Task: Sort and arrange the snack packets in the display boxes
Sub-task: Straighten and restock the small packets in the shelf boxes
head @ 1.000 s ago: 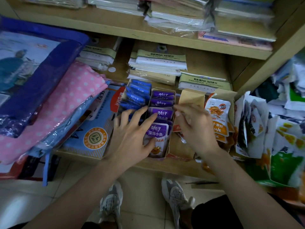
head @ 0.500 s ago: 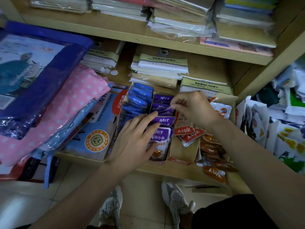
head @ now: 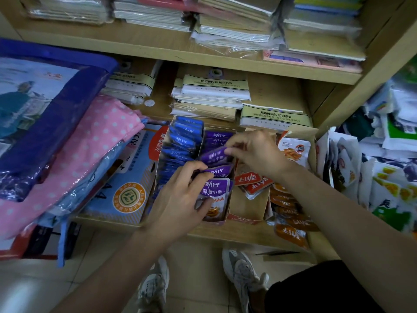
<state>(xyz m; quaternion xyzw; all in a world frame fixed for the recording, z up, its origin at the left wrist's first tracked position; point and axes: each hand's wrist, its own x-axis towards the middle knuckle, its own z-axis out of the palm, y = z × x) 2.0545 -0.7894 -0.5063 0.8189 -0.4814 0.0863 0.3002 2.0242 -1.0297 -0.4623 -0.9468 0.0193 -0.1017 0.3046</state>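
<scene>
Purple packets: left hand, right hand

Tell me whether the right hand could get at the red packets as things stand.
Probably yes: the red packets lie uncovered close under the right hand, though it would first have to release the purple packet it pinches.

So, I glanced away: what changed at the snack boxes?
The right hand moved from the brown box to the purple row and now pinches a mid-row purple packet. The left hand, flat before, curled round the front purple packet. Blue packets unchanged.
</scene>
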